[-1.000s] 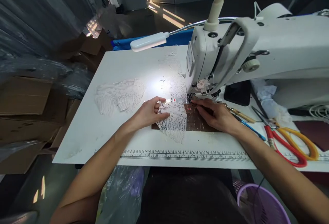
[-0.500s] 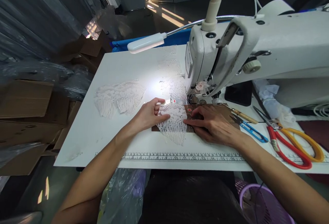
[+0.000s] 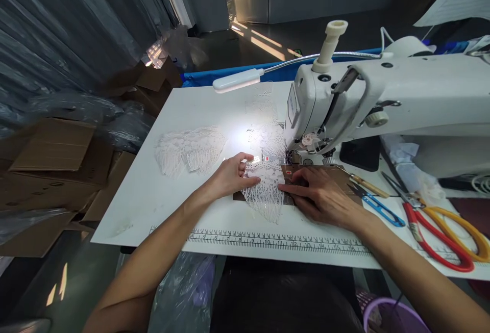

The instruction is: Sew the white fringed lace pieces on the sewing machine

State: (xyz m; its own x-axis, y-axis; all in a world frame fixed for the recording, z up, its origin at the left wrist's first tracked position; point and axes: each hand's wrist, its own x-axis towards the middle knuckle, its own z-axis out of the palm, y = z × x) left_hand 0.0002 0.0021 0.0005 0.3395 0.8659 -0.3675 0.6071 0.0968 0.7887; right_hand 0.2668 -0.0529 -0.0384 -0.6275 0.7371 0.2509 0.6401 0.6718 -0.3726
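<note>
A piece of white fringed lace (image 3: pixel 266 187) lies over the brown sheet (image 3: pixel 239 196) in front of the sewing machine's needle area (image 3: pixel 290 157). My left hand (image 3: pixel 229 175) holds its left side, thumb on top of the lace and index finger near its upper edge, the other fingers curled. Resting on the brown sheet, my right hand (image 3: pixel 321 193) has its fingers apart, with the index fingertip touching the lace's right edge. More white lace (image 3: pixel 266 136) stretches behind the presser foot, partly washed out by lamp glare.
Another lace piece (image 3: pixel 191 149) lies at the left of the white table (image 3: pixel 133 195). To the right are an awl (image 3: pixel 369 185), blue thread snips (image 3: pixel 383 210), scissors (image 3: pixel 436 231) with red and yellow handles, and a black phone-like slab (image 3: pixel 360 153). A lamp (image 3: pixel 237 80) hangs above. Cardboard boxes (image 3: pixel 53 170) stand left.
The camera view has shifted, so the whole scene sits slightly lower and further right. Both hands and the lace keep nearly the same places relative to the machine.
</note>
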